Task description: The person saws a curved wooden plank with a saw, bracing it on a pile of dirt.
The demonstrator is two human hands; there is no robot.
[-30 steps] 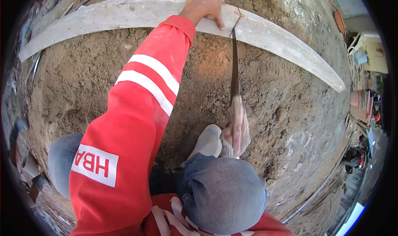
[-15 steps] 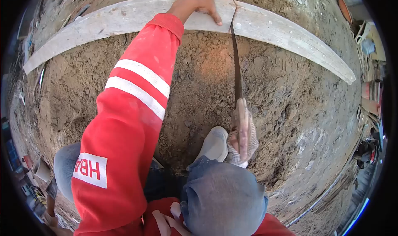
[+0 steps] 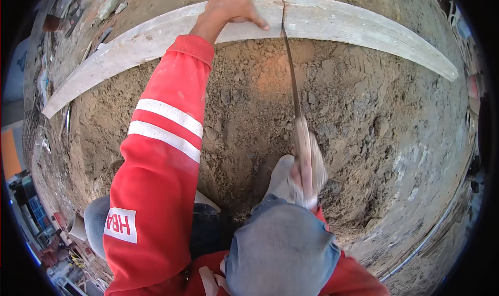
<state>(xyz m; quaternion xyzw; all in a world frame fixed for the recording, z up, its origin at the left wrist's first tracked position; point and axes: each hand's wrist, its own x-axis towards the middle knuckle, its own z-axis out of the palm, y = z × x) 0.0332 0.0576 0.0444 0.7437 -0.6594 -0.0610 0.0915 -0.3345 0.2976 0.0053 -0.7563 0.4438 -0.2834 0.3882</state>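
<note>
A long, pale wooden board (image 3: pixel 353 28) lies across the top of the view over the soil and looks bowed through the wide lens. My bare left hand (image 3: pixel 234 5) grips it just left of a dark cut line, thumb on its upper face and the other fingers toward its far edge. The blade of a handsaw (image 3: pixel 292 75) runs from that line back toward me. Wrapped round the saw's handle is my right hand (image 3: pixel 311 171), in a pale knitted glove and blurred by motion. The saw's tip is hard to make out.
Rough brown soil (image 3: pixel 239 109) lies under the board. My shoe (image 3: pixel 281 176) and jeans-covered knee (image 3: pixel 280 249) are close below the right hand. A thin pale pipe or cable (image 3: pixel 423 241) runs along the lower right. Assorted clutter (image 3: pixel 62 239) stands at the lower left.
The camera view has turned slightly, so the board appears tilted differently. My right hand and the saw have shifted slightly forward toward the board. My left hand keeps its hold.
</note>
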